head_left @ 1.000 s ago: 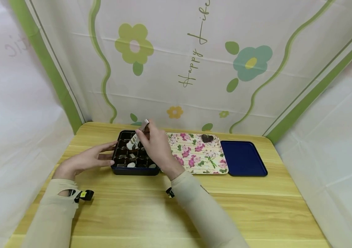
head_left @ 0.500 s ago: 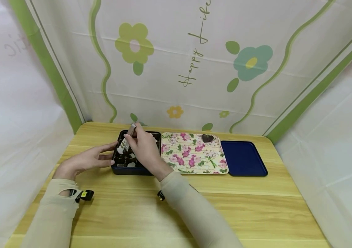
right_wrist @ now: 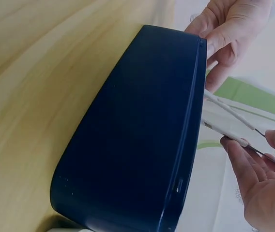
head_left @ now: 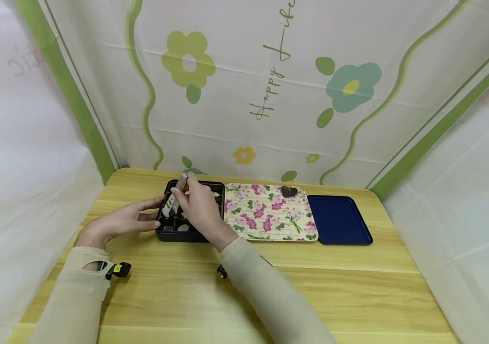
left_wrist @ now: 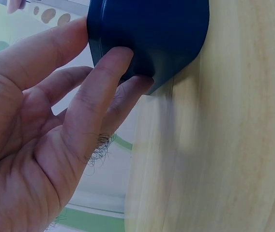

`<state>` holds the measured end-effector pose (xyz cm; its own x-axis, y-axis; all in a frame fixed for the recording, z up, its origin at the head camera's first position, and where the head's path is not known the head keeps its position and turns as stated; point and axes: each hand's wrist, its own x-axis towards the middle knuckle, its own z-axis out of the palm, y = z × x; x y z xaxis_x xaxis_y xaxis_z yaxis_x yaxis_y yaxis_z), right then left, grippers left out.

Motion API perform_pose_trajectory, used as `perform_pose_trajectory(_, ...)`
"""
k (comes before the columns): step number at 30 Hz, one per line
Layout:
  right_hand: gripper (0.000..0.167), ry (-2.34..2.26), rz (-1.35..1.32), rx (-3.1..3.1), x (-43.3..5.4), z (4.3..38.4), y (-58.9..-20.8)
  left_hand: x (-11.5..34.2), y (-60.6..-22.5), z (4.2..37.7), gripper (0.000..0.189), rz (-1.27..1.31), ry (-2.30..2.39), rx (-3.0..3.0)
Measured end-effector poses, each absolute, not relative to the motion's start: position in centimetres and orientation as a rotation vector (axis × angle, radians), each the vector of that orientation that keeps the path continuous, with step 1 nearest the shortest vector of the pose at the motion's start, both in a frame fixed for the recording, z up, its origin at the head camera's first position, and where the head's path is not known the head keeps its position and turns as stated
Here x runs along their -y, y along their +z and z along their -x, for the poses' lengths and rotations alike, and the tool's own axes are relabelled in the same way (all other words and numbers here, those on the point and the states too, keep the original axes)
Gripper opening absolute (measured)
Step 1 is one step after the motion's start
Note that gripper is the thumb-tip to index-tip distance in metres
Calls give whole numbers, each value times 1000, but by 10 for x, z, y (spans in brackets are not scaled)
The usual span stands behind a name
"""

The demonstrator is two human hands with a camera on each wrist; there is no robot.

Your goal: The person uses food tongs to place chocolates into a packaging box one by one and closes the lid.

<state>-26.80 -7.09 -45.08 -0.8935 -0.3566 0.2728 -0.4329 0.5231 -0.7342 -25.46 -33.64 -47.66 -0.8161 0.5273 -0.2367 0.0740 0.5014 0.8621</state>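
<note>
A dark blue box (head_left: 188,236) with a dark, divided insert stands on the table; pale pieces (head_left: 183,228) sit in some compartments. My right hand (head_left: 201,205) pinches a pair of tongs (head_left: 181,182), silvery at the top with white, hole-marked ends pointing down into the left part of the box. Both tong arms show apart in the right wrist view; whether the tips hold anything is hidden. At the box's left side, my left hand (head_left: 125,222) rests its fingertips against the wall, as the box side (left_wrist: 152,34) shows in the left wrist view.
Touching the box's right side is a floral tray (head_left: 270,210), with dark brown heart-shaped pieces (head_left: 288,191) near its back right corner. Farther right lies a flat blue lid (head_left: 339,220). A printed curtain (head_left: 227,119) hangs behind the wooden table (head_left: 175,296).
My right hand has moved left over the box with the tongs, whose ends went from its middle to its left part. My left hand has stayed at the box's side.
</note>
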Motion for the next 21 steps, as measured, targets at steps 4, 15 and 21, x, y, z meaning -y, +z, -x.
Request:
perform_pose_trajectory(4,25,1308,-679,2654,70,269,-448,336,-477,255,93,-498,1270,-2279)
perform_pose_trajectory(15,37,1240,-617,2632,59,270,-438,338,-478,255,94,-496,1249,-2288)
perform_pose_trajectory(21,28,1306,-562,2563,29,278,-433,337,-477,255,96,-498,1256,-2281)
